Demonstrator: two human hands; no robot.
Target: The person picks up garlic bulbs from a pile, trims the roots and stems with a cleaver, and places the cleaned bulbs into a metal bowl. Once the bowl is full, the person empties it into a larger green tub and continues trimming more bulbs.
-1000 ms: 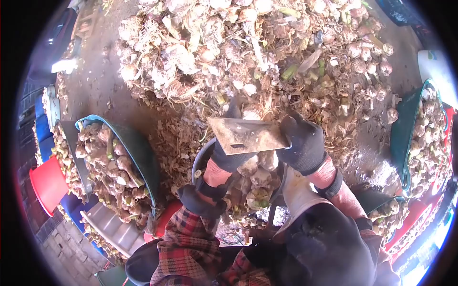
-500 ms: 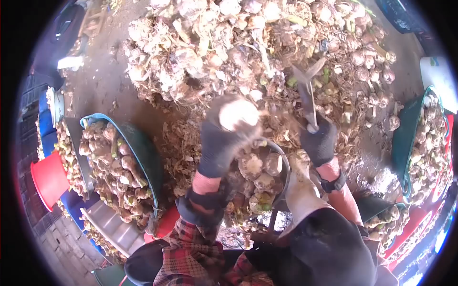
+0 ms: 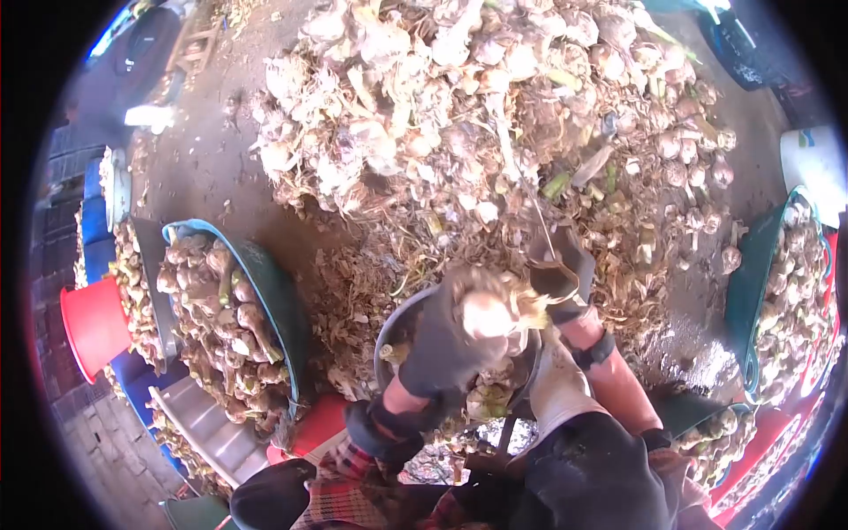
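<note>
My left hand, in a dark glove, is closed around a garlic bulb, a little blurred by motion. Its pale cut or root side faces up, and dry stalk or leaf bits stick out to the right. In my gloved right hand is a pair of metal shears, blades pointing up and away, just right of the bulb. Both hands hang over the round bucket between my legs, where several garlic bulbs lie. My left hand hides part of the bucket.
Ahead lies a large heap of garlic with loose dry skins around its near side. A green tub full of garlic stands at left, another green tub at right. A red bucket sits far left.
My left hand has brought the garlic bulb down and right, over the bucket and close to my right hand. The shears have turned, their blades now seen edge-on. The view has shifted slightly.
</note>
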